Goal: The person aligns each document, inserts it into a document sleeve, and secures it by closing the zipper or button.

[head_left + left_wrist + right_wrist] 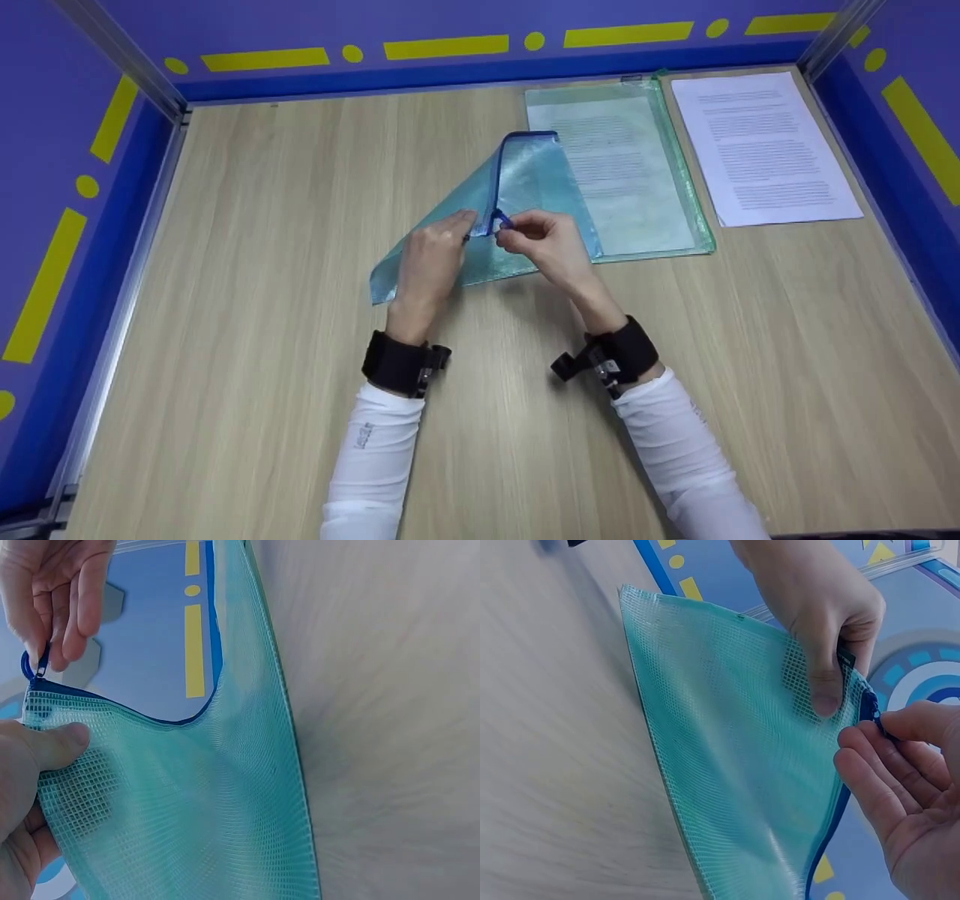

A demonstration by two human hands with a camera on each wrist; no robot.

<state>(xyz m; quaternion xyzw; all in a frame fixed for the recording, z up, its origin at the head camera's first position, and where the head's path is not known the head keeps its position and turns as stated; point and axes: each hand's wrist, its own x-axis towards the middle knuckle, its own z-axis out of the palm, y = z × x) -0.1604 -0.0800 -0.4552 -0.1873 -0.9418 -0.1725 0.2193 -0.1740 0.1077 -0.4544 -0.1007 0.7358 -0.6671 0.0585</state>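
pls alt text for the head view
A person's left hand grips the corner of a translucent teal mesh zip pouch while the right hand pinches its dark blue zipper pull. To the right on the wood-grain table lie a translucent green-edged pouch showing a printed page, and white printed paper.

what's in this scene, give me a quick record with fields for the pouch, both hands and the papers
pouch: blue-green mesh pouch, corner raised off the table
left grip: left hand pinches the pouch near its zip-end corner
right grip: right hand pinches the blue zip pull at that corner
zip state: cannot tell if fully closed
second pouch: green-edged pouch, flat, printed paper inside
loose paper: white printed sheet, right of the green-edged pouch
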